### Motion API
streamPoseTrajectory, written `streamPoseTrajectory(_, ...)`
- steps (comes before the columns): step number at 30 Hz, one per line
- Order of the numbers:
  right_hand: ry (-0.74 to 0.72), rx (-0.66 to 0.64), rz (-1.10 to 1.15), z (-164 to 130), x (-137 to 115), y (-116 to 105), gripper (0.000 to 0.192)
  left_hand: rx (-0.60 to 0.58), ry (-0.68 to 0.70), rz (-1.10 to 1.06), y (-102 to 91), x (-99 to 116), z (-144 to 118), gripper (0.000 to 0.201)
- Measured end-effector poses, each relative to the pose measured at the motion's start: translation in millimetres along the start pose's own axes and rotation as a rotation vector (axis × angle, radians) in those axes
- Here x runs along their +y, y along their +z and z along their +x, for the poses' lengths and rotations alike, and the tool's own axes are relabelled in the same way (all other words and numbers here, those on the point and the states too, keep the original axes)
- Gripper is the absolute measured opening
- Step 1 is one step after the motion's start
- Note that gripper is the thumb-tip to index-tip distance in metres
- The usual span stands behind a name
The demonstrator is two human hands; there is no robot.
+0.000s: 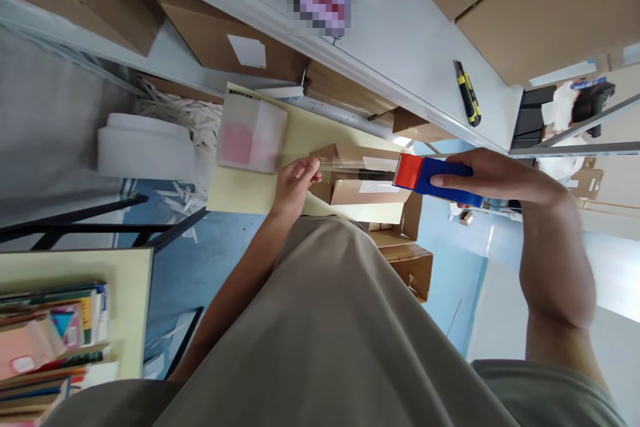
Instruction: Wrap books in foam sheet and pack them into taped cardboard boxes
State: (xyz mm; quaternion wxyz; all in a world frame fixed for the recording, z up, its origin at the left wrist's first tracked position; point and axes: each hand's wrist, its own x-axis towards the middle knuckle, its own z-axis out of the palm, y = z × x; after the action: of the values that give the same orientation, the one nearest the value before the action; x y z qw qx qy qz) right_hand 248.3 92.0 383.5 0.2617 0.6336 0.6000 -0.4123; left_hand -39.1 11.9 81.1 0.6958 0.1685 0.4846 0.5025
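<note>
two hands were on this one job, and the way they split it made sense: the right hand was wrapped tight around the blue handle of a tape dispenser with a red head, while the left hand was pinched shut on the loose end of the clear tape. the strip was stretched flat between them, well apart, so it stayed taut and didn't stick to itself, i'd guess. it ran right across the top of a small cardboard box, which sat on a pale yellow desk directly in front of the person, tight against their beige shirt, so close that the lower edge of the box was hidden. whether the tape was already touching the lid or just above it, i couldn't tell. beside the left hand on the same desk stood a frosted plastic container with something pink inside, pushed out of the working space. further out a grey shelf carried a yellow and black utility knife, near enough to grab, plus bigger cartons. more flattened cardboard lay past the desk edge, white foam blocks and paper shreds sat off on the floor side, and a stack of books was on another desk in the corner.
</note>
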Motion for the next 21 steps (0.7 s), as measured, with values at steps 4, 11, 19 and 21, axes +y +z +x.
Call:
streamPoseTrajectory(4, -0.043, 0.105, -0.049, 5.2, -20.0, 8.9, 0.066, 0.051, -0.047, -0.019, -3.8, -22.0, 0.7, 0.057)
streamPoseTrajectory(11, -0.038, 0.152, -0.135, 15.1, -56.5, 19.3, 0.069, 0.100, -0.087, -0.068, -10.8, -57.8, 7.4, 0.060)
streamPoseTrajectory(19, -0.059, 0.201, -0.216, 9.2, -100.2, 32.6, 0.064, 0.088, -0.080, -0.022, -8.8, -85.9, 15.5, 0.062)
streamPoseTrajectory(21, -0.034, 0.218, -0.242, 9.1, -108.0, 37.3, 0.066, 0.083, -0.070, -0.020, -7.4, -91.2, 18.6, 0.063)
